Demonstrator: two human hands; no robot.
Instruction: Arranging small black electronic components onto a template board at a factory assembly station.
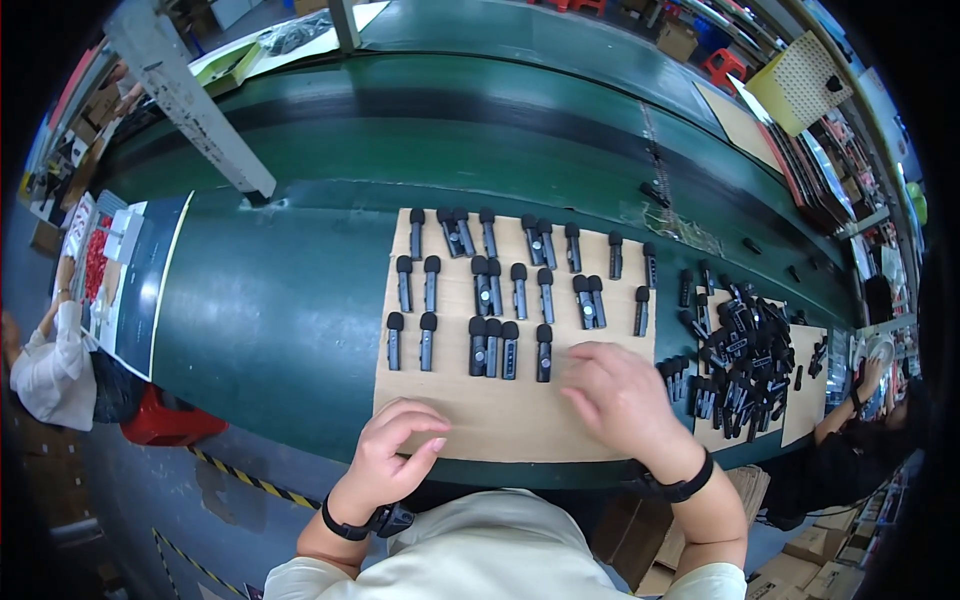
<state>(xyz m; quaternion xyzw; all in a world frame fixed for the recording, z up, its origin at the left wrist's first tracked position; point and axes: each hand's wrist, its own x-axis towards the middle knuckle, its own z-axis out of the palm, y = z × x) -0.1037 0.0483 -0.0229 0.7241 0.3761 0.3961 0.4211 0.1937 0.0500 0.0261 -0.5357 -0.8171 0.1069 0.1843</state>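
Note:
Small black clip-on microphones with foam tops (544, 352) lie in three loose rows on a brown cardboard sheet (490, 420). Some are spaced singly, others sit side by side in pairs or small groups. Over the sheet's near left corner is my left hand (398, 450), thumb and fingers apart, nothing in it. My right hand (618, 392) hovers over the right part of the sheet, just right of the nearest row's last microphone. Its thumb and forefinger are apart with bare cardboard between them; the other fingers are partly hidden under the hand.
A heap of similar microphones (745, 340) covers another cardboard piece on the right of the green table (270, 300). Several strays lie beyond it. A metal post (190, 100) rises at the back left. Co-workers sit at left (55, 365) and right (870, 440).

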